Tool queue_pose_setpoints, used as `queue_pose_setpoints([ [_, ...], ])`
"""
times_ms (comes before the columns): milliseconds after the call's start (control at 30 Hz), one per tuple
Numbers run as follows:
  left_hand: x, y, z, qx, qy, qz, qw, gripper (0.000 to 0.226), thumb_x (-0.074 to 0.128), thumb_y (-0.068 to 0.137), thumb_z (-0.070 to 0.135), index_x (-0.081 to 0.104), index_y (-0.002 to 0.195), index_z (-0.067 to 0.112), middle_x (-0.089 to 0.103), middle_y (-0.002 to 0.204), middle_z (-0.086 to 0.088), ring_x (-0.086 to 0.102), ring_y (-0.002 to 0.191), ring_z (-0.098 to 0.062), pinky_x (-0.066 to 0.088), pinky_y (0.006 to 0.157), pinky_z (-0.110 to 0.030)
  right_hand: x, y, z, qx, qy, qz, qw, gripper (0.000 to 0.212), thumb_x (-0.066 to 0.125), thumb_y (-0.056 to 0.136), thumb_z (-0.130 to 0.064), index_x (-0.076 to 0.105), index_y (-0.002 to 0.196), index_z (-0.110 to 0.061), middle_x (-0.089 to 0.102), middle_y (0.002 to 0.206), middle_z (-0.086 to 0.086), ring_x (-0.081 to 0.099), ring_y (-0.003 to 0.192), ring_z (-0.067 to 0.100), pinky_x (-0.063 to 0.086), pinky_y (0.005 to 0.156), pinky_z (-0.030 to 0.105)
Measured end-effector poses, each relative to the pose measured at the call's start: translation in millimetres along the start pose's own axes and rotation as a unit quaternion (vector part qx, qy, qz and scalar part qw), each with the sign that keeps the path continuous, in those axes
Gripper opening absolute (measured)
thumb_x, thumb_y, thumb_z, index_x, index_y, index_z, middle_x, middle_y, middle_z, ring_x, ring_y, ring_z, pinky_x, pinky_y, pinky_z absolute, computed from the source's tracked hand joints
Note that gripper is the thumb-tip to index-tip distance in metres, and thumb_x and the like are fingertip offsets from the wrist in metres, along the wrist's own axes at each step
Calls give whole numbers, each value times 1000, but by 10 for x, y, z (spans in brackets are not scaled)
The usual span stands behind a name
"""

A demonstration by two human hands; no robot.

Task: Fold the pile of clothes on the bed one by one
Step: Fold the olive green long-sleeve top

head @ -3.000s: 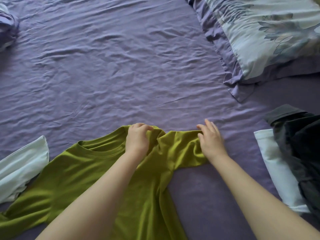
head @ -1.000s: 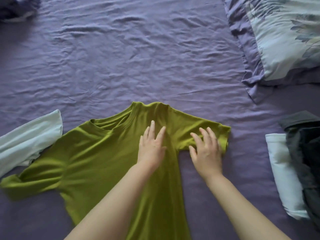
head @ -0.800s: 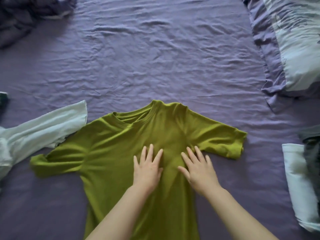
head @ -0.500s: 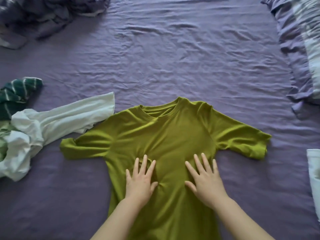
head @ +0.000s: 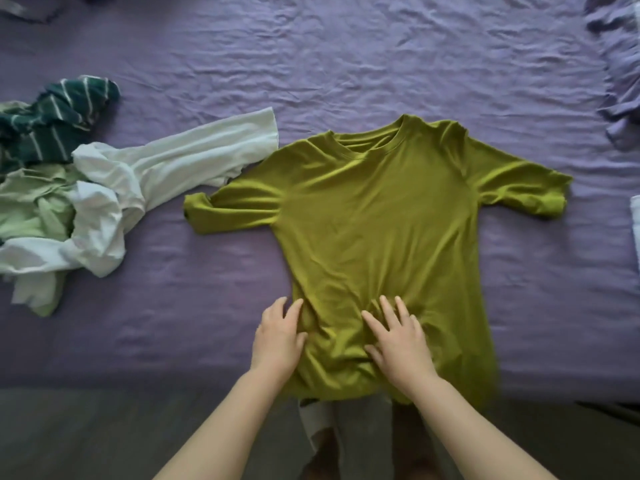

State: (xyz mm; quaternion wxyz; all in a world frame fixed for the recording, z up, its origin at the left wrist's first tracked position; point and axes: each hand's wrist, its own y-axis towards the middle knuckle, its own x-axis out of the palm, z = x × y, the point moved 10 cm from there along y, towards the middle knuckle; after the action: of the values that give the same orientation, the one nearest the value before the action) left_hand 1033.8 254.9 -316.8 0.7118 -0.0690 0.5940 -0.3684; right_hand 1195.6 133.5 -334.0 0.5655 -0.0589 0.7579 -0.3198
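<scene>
An olive-green T-shirt (head: 377,230) lies spread flat on the purple bed sheet (head: 194,306), neck away from me, both short sleeves out to the sides. Its hem hangs a little over the near bed edge. My left hand (head: 277,337) rests with straight fingers at the shirt's lower left side edge. My right hand (head: 394,337) presses flat, fingers spread, on the lower middle of the shirt, where the cloth is bunched into small wrinkles. To the left lies the unfolded pile: a white garment (head: 145,174), a pale green one (head: 34,206) and a dark green striped one (head: 52,123).
A pillow's purple frill (head: 620,64) shows at the far right edge, and a sliver of folded white cloth (head: 635,230) below it. The near bed edge runs just under my wrists, with grey floor (head: 104,438) beneath.
Both hands slid down the shirt from the chest to the lower part, smoothing it. The view shifted left and back, bringing the pile and the bed edge into sight.
</scene>
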Motion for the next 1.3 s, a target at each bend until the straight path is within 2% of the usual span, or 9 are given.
queue_pose_setpoints([
  [133, 98, -211, -193, -103, -214, -1, 972, 44, 64, 88, 31, 49, 127, 15, 58, 123, -4, 54, 113, -22, 45, 90, -33, 108, -226, -72, 51, 95, 19, 994, 50, 47, 93, -46, 37, 141, -35, 10, 158, -3, 2, 146, 19, 16, 115, 39],
  [300, 128, -415, -255, -155, -186, 28, 970, 24, 63, 88, 36, 65, 103, 18, 62, 108, -1, 58, 101, -21, 43, 77, -29, 113, -298, -24, 53, 163, 21, 985, 39, 52, 94, -33, 50, 132, -26, 21, 156, -2, 8, 145, 16, 22, 115, 39],
  [400, 12, -475, -257, -135, -270, 84, 950, 21, 65, 87, 29, 64, 98, 10, 56, 102, -3, 53, 99, -21, 41, 83, -30, 54, -321, -12, 48, 163, 35, 985, 37, 51, 95, -30, 52, 131, -23, 27, 154, 1, 13, 144, 18, 21, 116, 37],
  [533, -74, -640, -335, -156, -425, 102, 886, 16, 49, 97, 28, 49, 97, 12, 54, 90, -2, 49, 86, -19, 32, 64, -28, 22, -395, -172, 13, 156, 57, 986, 40, 49, 95, -32, 49, 133, -20, 31, 151, 3, 18, 142, 19, 23, 115, 35],
  [667, -70, -823, -412, -189, -437, 118, 871, 27, 50, 95, 39, 49, 99, 12, 55, 91, 0, 52, 87, -18, 34, 71, -27, 59, -546, -347, -31, 192, 63, 979, 48, 46, 95, -42, 44, 138, -19, 38, 148, 1, 25, 140, 16, 21, 115, 33],
  [833, 241, -1145, -308, -201, -538, -5, 818, 34, 77, 77, 28, 63, 100, 5, 70, 96, -6, 66, 84, -19, 54, 80, -39, 139, -728, -304, -65, 163, 48, 983, 51, 40, 95, -50, 43, 139, -23, 38, 148, -3, 22, 141, 15, 19, 113, 34],
  [1033, 265, -1332, -203, -142, -624, -4, 768, 38, 73, 71, 39, 70, 94, 9, 73, 89, -4, 65, 76, -14, 53, 64, -29, 25, -802, 642, 93, 188, 116, 971, 41, 43, 98, -29, 48, 135, -14, 37, 149, 8, 21, 141, 26, 23, 112, 40],
  [1167, 436, -1251, -63, -118, -677, -9, 726, 35, 71, 75, 22, 63, 108, 13, 71, 104, -6, 67, 92, -18, 53, 83, -39, 49, -845, 1215, 189, 161, 127, 960, 50, 44, 97, -18, 31, 145, -13, 14, 156, 16, 13, 143, 33, 20, 112, 44],
  [1300, 623, -1208, 83, -118, -666, -33, 736, 26, 60, 88, 5, 63, 111, 17, 72, 101, -3, 69, 88, -17, 54, 69, -28, 125, -1026, 1474, 297, 205, 161, 919, 72, 61, 88, -20, 20, 148, -16, 14, 155, 16, 29, 134, 36, 32, 104, 46],
])
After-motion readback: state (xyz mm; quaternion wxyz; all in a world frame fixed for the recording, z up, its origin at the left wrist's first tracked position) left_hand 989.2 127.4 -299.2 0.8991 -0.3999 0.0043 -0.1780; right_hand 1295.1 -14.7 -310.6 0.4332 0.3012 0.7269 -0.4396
